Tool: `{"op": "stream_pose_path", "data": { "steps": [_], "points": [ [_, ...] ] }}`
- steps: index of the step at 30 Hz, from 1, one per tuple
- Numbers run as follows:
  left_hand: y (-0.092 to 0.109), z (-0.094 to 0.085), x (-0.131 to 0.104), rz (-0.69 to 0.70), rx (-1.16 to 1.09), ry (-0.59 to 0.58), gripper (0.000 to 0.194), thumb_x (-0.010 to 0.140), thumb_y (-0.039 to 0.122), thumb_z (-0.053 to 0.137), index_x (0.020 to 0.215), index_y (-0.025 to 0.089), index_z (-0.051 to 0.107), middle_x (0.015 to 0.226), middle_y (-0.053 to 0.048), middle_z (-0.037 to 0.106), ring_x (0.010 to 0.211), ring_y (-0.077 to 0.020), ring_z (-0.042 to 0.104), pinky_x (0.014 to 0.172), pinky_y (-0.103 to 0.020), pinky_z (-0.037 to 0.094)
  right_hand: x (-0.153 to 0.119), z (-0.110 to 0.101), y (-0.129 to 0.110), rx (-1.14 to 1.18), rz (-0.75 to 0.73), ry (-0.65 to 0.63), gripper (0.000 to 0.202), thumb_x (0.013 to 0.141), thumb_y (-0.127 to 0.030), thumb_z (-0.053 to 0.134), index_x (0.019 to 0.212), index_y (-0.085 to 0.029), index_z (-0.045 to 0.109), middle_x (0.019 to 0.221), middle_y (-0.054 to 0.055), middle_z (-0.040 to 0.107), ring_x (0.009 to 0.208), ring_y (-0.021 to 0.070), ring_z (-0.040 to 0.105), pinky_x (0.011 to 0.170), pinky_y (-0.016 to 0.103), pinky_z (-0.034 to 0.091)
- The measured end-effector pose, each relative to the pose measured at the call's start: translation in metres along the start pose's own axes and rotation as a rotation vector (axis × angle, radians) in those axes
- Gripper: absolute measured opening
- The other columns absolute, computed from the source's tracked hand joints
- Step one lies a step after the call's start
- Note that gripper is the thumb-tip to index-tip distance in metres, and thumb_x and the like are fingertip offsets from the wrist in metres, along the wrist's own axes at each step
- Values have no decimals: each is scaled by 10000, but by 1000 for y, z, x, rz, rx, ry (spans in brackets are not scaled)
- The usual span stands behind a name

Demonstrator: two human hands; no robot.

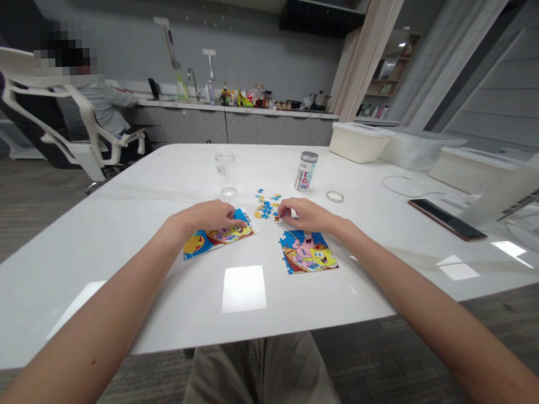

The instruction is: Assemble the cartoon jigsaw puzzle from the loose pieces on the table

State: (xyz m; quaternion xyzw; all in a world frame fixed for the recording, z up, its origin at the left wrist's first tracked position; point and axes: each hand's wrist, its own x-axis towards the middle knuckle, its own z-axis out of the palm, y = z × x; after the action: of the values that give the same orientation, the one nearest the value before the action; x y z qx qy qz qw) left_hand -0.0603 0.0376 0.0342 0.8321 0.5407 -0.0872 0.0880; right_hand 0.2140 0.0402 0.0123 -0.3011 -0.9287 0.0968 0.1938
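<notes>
My left hand (210,215) lies over a printed picture card (220,240) showing yellow and pink cartoon figures on blue. Its fingers are curled at the card's far edge, with the thumb along the top. My right hand (303,213) pinches a small dark puzzle piece (277,218) at its fingertips, beside the loose puzzle pieces (265,209). Just below that hand sits a partly joined jigsaw (310,252) with the same cartoon figures. Its left side has a knobbed edge, and the hand covers some of its top.
Beyond the pieces stand a clear jar (226,174) and a metal-lidded printed canister (306,172), with a round lid (335,197) nearby. To the right are storage boxes (360,143), a cable and a dark phone-like slab (446,219). A person sits on a white chair (80,115) at far left.
</notes>
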Motion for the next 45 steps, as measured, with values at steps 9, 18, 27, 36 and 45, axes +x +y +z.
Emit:
{"op": "stream_pose_path", "data": {
  "steps": [9, 18, 27, 36, 45],
  "points": [
    [3, -1, -1, -14, 1, -4, 643, 753, 756, 384, 781, 185, 679, 761, -117, 692, 611, -213, 589, 565, -297, 371, 0, 0, 1, -6, -83, -6, 156, 826, -79, 503, 853, -189, 610, 890, 48, 645, 862, 165, 591, 806, 302, 450],
    [0, 2, 1, -10, 9, 5, 642, 754, 755, 381, 773, 184, 674, 761, -109, 691, 602, -201, 582, 556, -291, 362, 0, -1, 1, -5, 5, -18, 151, 778, -68, 531, 857, -186, 583, 845, 28, 642, 772, 144, 586, 728, 264, 440],
    [1, 0, 0, -27, -5, -13, 646, 749, 756, 393, 796, 185, 690, 767, -110, 704, 614, -205, 592, 575, -291, 369, 1, 0, 3, -17, -42, 0, 61, 837, -154, 544, 865, -186, 588, 867, 41, 643, 787, 153, 577, 743, 274, 446],
    [1, 1, 1, -31, 0, -11, 663, 745, 768, 387, 806, 181, 688, 775, -108, 703, 612, -206, 595, 564, -291, 370, 1, 3, 7, -66, -50, 2, 209, 877, -125, 498, 956, -177, 683, 923, 66, 637, 830, 157, 604, 761, 280, 460],
    [4, -2, -2, -24, 35, 3, 613, 779, 718, 389, 793, 178, 678, 781, -114, 694, 602, -202, 583, 545, -292, 359, 0, 2, 8, -33, -84, 0, 217, 844, -120, 542, 1022, -174, 654, 963, 68, 650, 863, 167, 610, 790, 299, 480]
  ]
}}
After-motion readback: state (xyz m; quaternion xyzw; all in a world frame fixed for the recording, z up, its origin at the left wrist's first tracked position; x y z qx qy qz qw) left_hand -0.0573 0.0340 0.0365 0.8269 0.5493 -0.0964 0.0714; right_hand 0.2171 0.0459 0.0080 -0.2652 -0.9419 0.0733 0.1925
